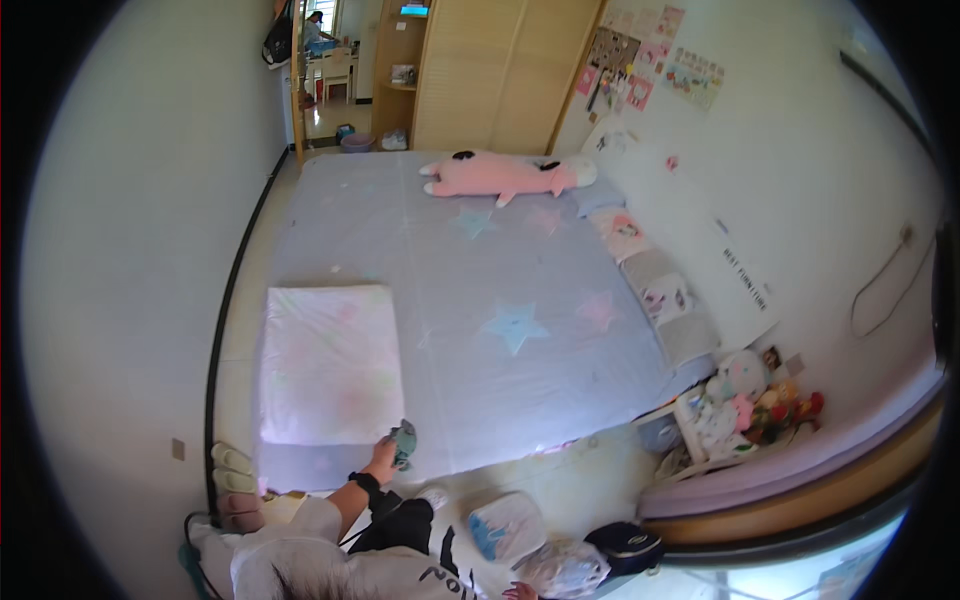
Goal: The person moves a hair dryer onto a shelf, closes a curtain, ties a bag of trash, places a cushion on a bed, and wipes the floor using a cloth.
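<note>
The left hand (pixel 381 463) has its fingers closed on a green cloth (pixel 404 445), likely soft, light and best gripped by its bunched middle, at the near edge of the bed (pixel 450 410); the right hand (pixel 521 592) shows too little to tell.

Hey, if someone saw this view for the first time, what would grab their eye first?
Probably the long pink plush animal lying across the far end of the lavender-grey bed. Next might be the large blue star on the bed, right of the pale bedding piece. Then the left hand, holding a small green item by that piece's near right corner.
</note>
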A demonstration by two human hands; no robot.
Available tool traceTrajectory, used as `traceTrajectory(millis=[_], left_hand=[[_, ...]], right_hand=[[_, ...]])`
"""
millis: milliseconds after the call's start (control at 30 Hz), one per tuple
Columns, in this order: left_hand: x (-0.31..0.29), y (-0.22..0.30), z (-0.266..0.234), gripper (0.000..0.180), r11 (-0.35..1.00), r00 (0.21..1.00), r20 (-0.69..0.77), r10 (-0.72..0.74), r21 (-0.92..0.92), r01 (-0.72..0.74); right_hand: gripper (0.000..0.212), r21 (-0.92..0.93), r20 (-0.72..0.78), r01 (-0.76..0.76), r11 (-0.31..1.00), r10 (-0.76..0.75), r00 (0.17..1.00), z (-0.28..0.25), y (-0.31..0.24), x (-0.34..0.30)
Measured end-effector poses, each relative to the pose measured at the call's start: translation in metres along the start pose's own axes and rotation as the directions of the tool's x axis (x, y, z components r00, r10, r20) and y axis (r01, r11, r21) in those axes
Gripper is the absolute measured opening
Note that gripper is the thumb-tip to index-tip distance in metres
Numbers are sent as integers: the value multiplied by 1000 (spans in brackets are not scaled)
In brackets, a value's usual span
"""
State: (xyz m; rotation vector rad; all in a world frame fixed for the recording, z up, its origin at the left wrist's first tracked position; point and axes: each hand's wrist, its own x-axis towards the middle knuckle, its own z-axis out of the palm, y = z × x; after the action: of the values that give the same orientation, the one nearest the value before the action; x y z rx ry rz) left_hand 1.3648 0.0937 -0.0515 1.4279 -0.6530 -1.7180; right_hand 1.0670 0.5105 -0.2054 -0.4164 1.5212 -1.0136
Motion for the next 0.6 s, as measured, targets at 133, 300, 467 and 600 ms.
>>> traceTrajectory(millis=[133, 300, 467, 600], left_hand=[[18, -86, -71, 26, 857, 933, 243, 264, 385, -343], [-17, -70, -99, 41, 909, 936, 309, 166, 321, -267], [-50, -26, -80, 27, 902, 939, 127, -320, -263, 343], [-4, -54, -65, 25, 978, 871, 463, -166, -35, 205]], right_hand=[[28, 36, -119, -49, 998, 53, 992, 62, -4, -80], [24, -26, -184, -146, 989, 139, 973, 83, 45, -121], [20, -87, -244, -162, 983, 137, 960, 96, 86, -147], [17, -868, -116, 77, 490, -353, 928, 103, 124, -157]])
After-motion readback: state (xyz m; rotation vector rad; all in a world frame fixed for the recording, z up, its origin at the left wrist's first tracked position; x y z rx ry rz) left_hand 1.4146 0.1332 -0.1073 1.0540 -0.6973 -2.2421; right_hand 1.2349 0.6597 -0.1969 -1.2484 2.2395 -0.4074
